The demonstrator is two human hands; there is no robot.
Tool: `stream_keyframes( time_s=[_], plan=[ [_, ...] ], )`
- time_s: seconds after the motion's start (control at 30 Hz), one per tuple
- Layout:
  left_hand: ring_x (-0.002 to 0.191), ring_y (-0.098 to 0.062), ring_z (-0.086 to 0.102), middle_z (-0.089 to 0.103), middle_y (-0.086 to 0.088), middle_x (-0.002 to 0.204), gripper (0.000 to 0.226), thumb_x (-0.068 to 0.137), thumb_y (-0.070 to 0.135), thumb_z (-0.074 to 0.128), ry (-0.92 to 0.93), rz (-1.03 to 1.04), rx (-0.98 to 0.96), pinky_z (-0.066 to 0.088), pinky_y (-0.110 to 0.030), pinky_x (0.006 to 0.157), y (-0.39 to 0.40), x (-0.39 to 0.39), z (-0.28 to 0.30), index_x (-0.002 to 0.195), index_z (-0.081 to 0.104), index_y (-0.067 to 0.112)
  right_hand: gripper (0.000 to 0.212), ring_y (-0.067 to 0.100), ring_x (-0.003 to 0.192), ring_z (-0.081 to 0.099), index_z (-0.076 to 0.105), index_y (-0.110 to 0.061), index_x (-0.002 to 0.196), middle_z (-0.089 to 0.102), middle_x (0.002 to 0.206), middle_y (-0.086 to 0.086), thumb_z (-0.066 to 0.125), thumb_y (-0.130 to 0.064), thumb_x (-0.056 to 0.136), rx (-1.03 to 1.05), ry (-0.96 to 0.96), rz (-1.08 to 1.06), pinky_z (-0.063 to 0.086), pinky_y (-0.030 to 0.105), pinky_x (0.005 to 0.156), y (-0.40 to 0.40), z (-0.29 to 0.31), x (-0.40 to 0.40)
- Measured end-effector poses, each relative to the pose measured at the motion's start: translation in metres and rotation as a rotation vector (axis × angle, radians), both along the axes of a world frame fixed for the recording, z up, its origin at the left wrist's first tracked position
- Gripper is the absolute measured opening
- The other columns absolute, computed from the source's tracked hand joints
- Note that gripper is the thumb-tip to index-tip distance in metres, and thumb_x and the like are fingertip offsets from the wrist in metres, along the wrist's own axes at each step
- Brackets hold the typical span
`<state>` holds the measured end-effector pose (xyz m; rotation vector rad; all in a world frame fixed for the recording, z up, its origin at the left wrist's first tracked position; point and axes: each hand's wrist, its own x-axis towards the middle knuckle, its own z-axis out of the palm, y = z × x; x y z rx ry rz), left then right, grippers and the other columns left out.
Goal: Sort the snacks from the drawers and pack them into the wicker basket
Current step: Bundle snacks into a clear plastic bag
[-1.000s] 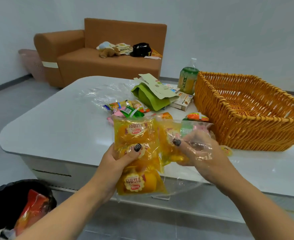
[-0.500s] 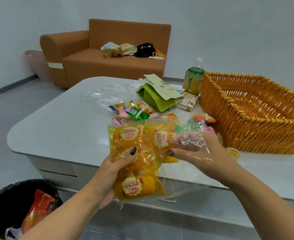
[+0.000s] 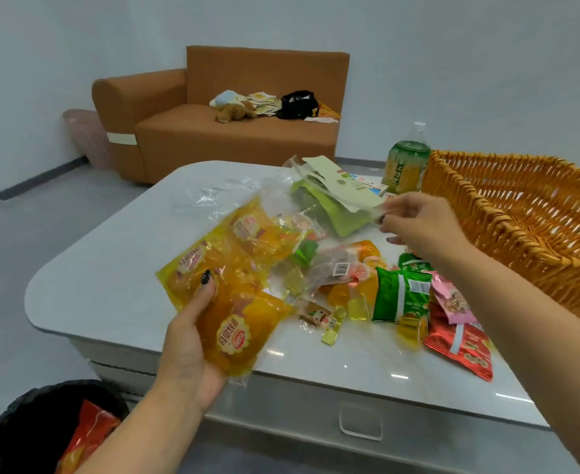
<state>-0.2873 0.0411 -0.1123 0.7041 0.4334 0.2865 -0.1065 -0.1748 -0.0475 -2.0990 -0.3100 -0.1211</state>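
Observation:
My left hand (image 3: 187,340) grips a bunch of yellow bread packets (image 3: 227,285) above the near left part of the white table (image 3: 110,268), thumb on top. My right hand (image 3: 418,227) is raised over the table's middle and pinches the edge of a clear plastic bag (image 3: 275,196) that stretches left to the yellow packets. Loose snacks lie under it: a green packet (image 3: 399,295), a red packet (image 3: 459,343), a pink packet (image 3: 447,299), small yellow jelly cups (image 3: 357,307). The wicker basket (image 3: 521,220) stands at the right and looks empty.
A green-labelled drink bottle (image 3: 406,162) stands behind the basket's left corner. A green pouch with torn card (image 3: 333,200) lies at the table's back. A black bin (image 3: 42,429) with a red wrapper sits at floor level, lower left. A brown sofa (image 3: 230,131) stands behind.
My right hand has pulled the clear bag up and to the right, away from the yellow packets. Small snacks now lie spilled on the table. My left hand tilted the packets leftward.

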Motion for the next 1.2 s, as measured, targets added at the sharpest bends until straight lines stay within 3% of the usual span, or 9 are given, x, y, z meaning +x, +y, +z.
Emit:
stream_keyframes(
  time_s=[0.1, 0.2, 0.3, 0.43, 0.63, 0.8, 0.93, 1.03, 1.2],
  plan=[
    [0.072, -0.019, 0.074, 0.077, -0.004, 0.091, 0.025, 0.085, 0.031, 0.061, 0.013, 0.038, 0.041, 0.059, -0.033, 0.061, 0.007, 0.008, -0.001, 0.106, 0.070, 0.020, 0.024, 0.019, 0.094, 0.060, 0.065, -0.018, 0.106, 0.068, 0.109, 0.006, 0.061, -0.007, 0.085, -0.446, -0.063, -0.011, 0.048, 0.030, 0.080, 0.013, -0.036, 0.050],
    [0.074, -0.020, 0.075, 0.077, -0.003, 0.094, 0.024, 0.087, 0.031, 0.061, 0.031, 0.068, 0.073, 0.056, -0.036, 0.067, 0.011, 0.013, -0.003, 0.107, 0.069, 0.022, 0.054, 0.026, 0.119, 0.052, 0.051, -0.017, 0.135, 0.055, 0.134, 0.007, 0.067, -0.011, 0.084, -0.747, -0.026, 0.073, 0.042, 0.031, 0.090, 0.021, -0.052, 0.077],
    [0.073, -0.019, 0.074, 0.077, -0.002, 0.092, 0.021, 0.088, 0.032, 0.061, 0.039, 0.097, 0.094, 0.052, -0.037, 0.070, 0.014, 0.016, -0.003, 0.105, 0.069, 0.023, 0.069, 0.026, 0.131, 0.044, 0.042, -0.018, 0.144, 0.046, 0.145, 0.006, 0.070, -0.007, 0.082, -0.816, 0.108, 0.220, 0.039, 0.032, 0.101, 0.031, -0.058, 0.089],
    [0.073, -0.018, 0.075, 0.077, -0.001, 0.093, 0.022, 0.088, 0.032, 0.061, 0.053, 0.112, 0.108, 0.052, -0.037, 0.070, 0.016, 0.019, -0.004, 0.108, 0.068, 0.024, 0.059, 0.024, 0.115, 0.054, 0.052, -0.021, 0.135, 0.057, 0.131, 0.007, 0.070, -0.005, 0.082, -0.856, 0.122, 0.300, 0.044, 0.030, 0.089, 0.038, -0.064, 0.097],
    [0.074, -0.019, 0.075, 0.077, -0.001, 0.093, 0.027, 0.088, 0.032, 0.062, 0.065, 0.100, 0.114, 0.053, -0.037, 0.070, 0.014, 0.020, -0.003, 0.113, 0.067, 0.024, 0.028, 0.028, 0.101, 0.057, 0.065, -0.019, 0.116, 0.059, 0.109, 0.008, 0.061, -0.029, 0.090, -1.108, -0.390, 0.129, 0.050, 0.039, 0.081, 0.027, -0.043, 0.090],
    [0.074, -0.019, 0.075, 0.077, -0.001, 0.093, 0.033, 0.084, 0.033, 0.065, 0.059, 0.091, 0.116, 0.052, -0.038, 0.070, 0.013, 0.016, 0.001, 0.116, 0.066, 0.024, 0.030, 0.030, 0.102, 0.055, 0.062, -0.015, 0.118, 0.059, 0.112, 0.010, 0.059, -0.028, 0.092, -0.748, -0.428, -0.096, 0.051, 0.045, 0.079, 0.002, -0.029, 0.048],
    [0.076, -0.018, 0.075, 0.077, 0.000, 0.095, 0.052, 0.072, 0.035, 0.068, 0.043, 0.084, 0.127, 0.053, -0.038, 0.072, 0.014, 0.009, 0.006, 0.122, 0.064, 0.024, 0.034, 0.017, 0.095, 0.066, 0.059, -0.021, 0.126, 0.066, 0.114, 0.003, 0.061, -0.023, 0.092, 0.076, 0.101, -0.094, 0.056, 0.037, 0.085, -0.012, -0.016, -0.016],
    [0.077, -0.018, 0.075, 0.077, 0.000, 0.096, 0.053, 0.073, 0.036, 0.067, 0.041, 0.073, 0.140, 0.053, -0.038, 0.071, 0.016, 0.002, 0.007, 0.125, 0.063, 0.025, 0.031, 0.024, 0.093, 0.071, 0.055, -0.018, 0.127, 0.071, 0.108, 0.010, 0.052, -0.019, 0.097, 0.664, 0.508, -0.003, 0.061, 0.033, 0.072, -0.019, -0.017, -0.066],
    [0.074, -0.018, 0.074, 0.077, -0.001, 0.095, 0.045, 0.072, 0.033, 0.067, 0.030, 0.022, 0.131, 0.057, -0.034, 0.062, 0.015, -0.007, 0.003, 0.116, 0.066, 0.024, 0.050, 0.030, 0.082, 0.070, 0.078, -0.009, 0.092, 0.071, 0.099, 0.018, 0.043, -0.044, 0.091, 0.939, 0.838, 0.132, 0.058, 0.039, 0.072, -0.025, -0.030, -0.115]
  ],
)
